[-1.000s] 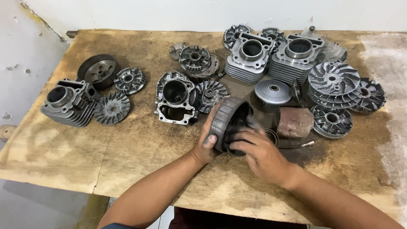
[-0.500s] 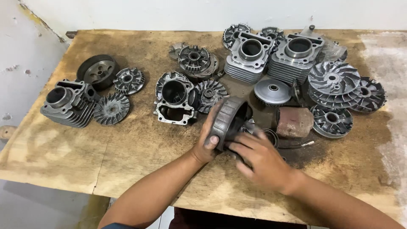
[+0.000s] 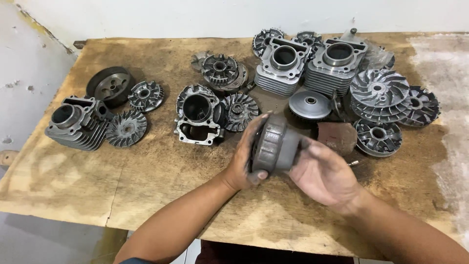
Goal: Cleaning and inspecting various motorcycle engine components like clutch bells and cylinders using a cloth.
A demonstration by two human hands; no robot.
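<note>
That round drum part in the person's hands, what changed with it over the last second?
The drum was turned so its ribbed rim faces the camera instead of its open hollow. The left hand still grips it; the right hand now cradles it from behind. The parts on the table stayed put.

Four finned cylinders (image 3: 286, 66), about nine fan wheels (image 3: 378, 88), two drums (image 3: 110, 85)
</note>
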